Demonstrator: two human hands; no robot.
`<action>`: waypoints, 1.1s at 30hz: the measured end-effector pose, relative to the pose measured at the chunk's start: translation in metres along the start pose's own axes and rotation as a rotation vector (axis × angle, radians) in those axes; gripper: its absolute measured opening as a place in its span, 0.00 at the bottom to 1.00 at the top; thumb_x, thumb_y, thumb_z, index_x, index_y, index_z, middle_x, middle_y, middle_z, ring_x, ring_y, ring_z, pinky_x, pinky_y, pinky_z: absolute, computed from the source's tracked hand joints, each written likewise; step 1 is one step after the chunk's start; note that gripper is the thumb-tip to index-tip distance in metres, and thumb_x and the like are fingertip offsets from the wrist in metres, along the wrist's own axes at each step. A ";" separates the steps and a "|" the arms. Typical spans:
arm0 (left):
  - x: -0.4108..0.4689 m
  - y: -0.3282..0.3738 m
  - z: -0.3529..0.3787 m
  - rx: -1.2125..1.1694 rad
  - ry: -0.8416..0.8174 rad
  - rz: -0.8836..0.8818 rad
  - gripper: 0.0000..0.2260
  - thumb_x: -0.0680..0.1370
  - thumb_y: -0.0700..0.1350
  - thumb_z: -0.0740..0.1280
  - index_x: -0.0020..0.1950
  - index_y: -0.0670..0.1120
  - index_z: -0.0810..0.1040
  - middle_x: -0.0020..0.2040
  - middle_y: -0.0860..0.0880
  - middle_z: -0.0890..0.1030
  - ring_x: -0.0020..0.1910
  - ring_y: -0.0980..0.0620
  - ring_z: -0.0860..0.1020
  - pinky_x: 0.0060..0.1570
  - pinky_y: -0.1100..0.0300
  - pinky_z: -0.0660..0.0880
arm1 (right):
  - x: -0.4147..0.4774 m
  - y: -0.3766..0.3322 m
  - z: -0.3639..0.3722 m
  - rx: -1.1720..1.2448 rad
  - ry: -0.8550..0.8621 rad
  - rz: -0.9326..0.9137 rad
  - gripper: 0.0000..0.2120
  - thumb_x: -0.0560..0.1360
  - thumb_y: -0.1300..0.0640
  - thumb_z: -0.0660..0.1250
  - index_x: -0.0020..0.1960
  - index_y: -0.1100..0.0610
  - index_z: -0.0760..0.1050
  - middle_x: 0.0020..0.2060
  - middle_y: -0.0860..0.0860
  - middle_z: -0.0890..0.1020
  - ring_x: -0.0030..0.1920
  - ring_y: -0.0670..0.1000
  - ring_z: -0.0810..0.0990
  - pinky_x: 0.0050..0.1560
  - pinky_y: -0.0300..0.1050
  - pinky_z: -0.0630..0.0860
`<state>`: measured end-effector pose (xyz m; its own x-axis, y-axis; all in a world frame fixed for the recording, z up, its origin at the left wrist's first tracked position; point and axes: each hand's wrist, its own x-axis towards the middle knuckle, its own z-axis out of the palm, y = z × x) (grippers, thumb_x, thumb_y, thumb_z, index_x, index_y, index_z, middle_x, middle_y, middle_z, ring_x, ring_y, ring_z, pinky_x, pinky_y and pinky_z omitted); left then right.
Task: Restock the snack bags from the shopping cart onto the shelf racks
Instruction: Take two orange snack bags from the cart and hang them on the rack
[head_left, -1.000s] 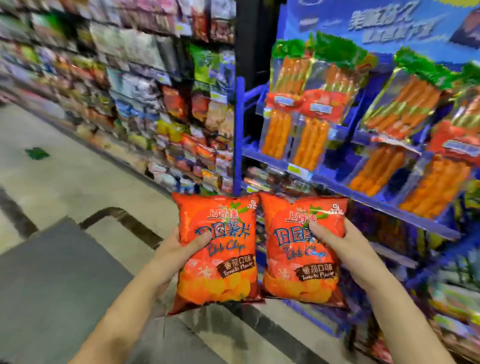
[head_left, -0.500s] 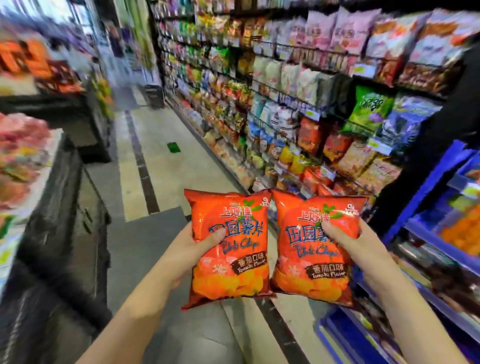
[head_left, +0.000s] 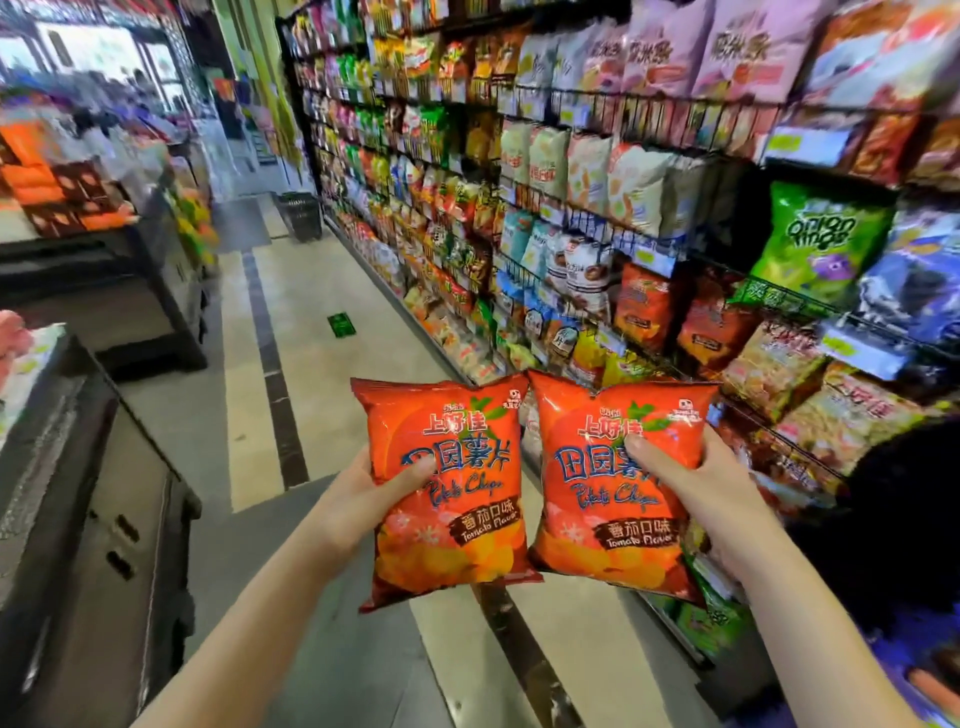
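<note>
Two orange tomato-flavour potato chip bags are held up side by side in front of me. My left hand (head_left: 358, 501) grips the left bag (head_left: 447, 499) by its left edge, thumb across the front. My right hand (head_left: 696, 493) grips the right bag (head_left: 602, 519) by its right edge, thumb on the front. The bags touch at their top corners. The wire shelf racks (head_left: 613, 218), full of snack bags, run along the right side of the aisle. No shopping cart is in view.
A dark display counter (head_left: 93, 519) stands close on my left, with stacked goods further back. The tiled aisle floor (head_left: 249, 374) runs ahead between counter and racks. A dark basket (head_left: 298, 215) sits on the floor far down the aisle. A green marker (head_left: 341, 325) lies on the floor.
The view has swung left from the blue sausage rack to the long snack aisle. Both hands keep the same hold on the two bags, carried along in front of me.
</note>
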<state>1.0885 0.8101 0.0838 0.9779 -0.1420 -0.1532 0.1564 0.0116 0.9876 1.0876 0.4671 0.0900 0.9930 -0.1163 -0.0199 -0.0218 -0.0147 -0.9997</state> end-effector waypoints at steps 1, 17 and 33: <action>0.019 0.002 0.001 0.000 -0.011 0.000 0.19 0.79 0.45 0.71 0.70 0.50 0.73 0.56 0.48 0.87 0.54 0.45 0.87 0.46 0.54 0.84 | 0.013 -0.002 -0.003 0.002 0.015 -0.003 0.31 0.65 0.43 0.81 0.66 0.44 0.76 0.52 0.45 0.88 0.49 0.51 0.89 0.53 0.55 0.83; 0.315 0.019 0.006 0.007 -0.397 0.005 0.26 0.76 0.49 0.76 0.73 0.49 0.73 0.62 0.43 0.85 0.60 0.39 0.84 0.58 0.41 0.81 | 0.183 0.009 -0.003 0.035 0.382 0.058 0.31 0.62 0.45 0.81 0.63 0.46 0.77 0.52 0.47 0.88 0.51 0.53 0.88 0.54 0.55 0.82; 0.585 0.047 0.036 0.055 -0.693 0.064 0.33 0.69 0.49 0.83 0.71 0.53 0.72 0.61 0.50 0.85 0.60 0.47 0.84 0.57 0.49 0.82 | 0.310 0.005 0.019 0.067 0.802 0.052 0.28 0.66 0.51 0.78 0.64 0.45 0.74 0.51 0.43 0.88 0.49 0.47 0.88 0.44 0.42 0.82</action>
<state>1.6630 0.6922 0.0423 0.6681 -0.7419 -0.0558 0.0759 -0.0067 0.9971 1.3980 0.4502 0.0789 0.6047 -0.7930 -0.0736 -0.0338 0.0668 -0.9972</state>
